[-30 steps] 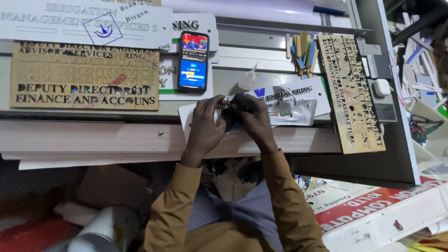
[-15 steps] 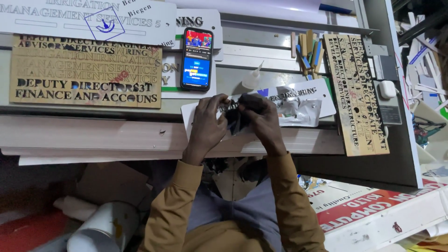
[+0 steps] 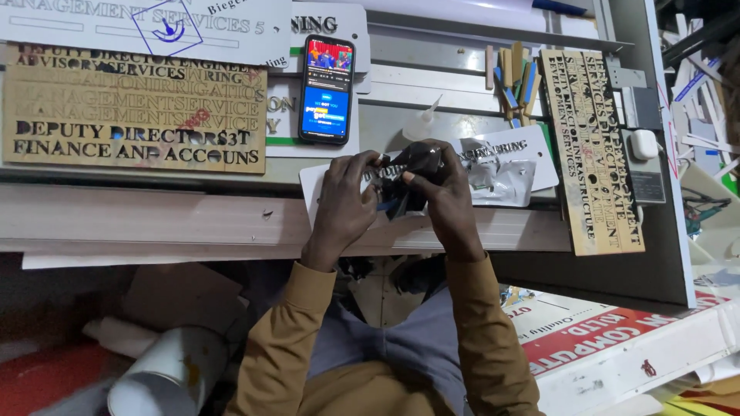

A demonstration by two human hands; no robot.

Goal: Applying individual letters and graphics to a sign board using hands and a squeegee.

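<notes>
**Both hands pinching a crumpled black sheet over the sign plate**

So both hands were up at the middle of the counter (image 3: 478,231), working on the same thing. The left hand (image 3: 344,202) had its fingers curled shut on the left side of a crumpled piece of shiny black film (image 3: 412,168), and the right hand (image 3: 445,199) was pinched closed on the right side of it, thumb and fingertips pressed into the folds. The film sat bunched between the two hands, held just above a white sign plate (image 3: 312,189) with black lettering, most of which was hidden under the hands. I couldn't tell if the film was stuck to the plate or already loose from it.

Just right of the hands lay a clear plastic bag (image 3: 501,179) on another white plate. A little farther back, a small white glue bottle (image 3: 422,123) lay tilted with its nozzle pointing far-right. To the far left of that, a phone (image 3: 327,88) with a lit screen stood propped up. On the left was a big wooden stencil board (image 3: 135,108) with cut-out letters, and on the right a narrow wooden stencil (image 3: 592,150) turned lengthwise. A few wooden sticks (image 3: 515,73) sat at the far edge. Down near-left, under the counter, was a white roll (image 3: 166,374).
</notes>
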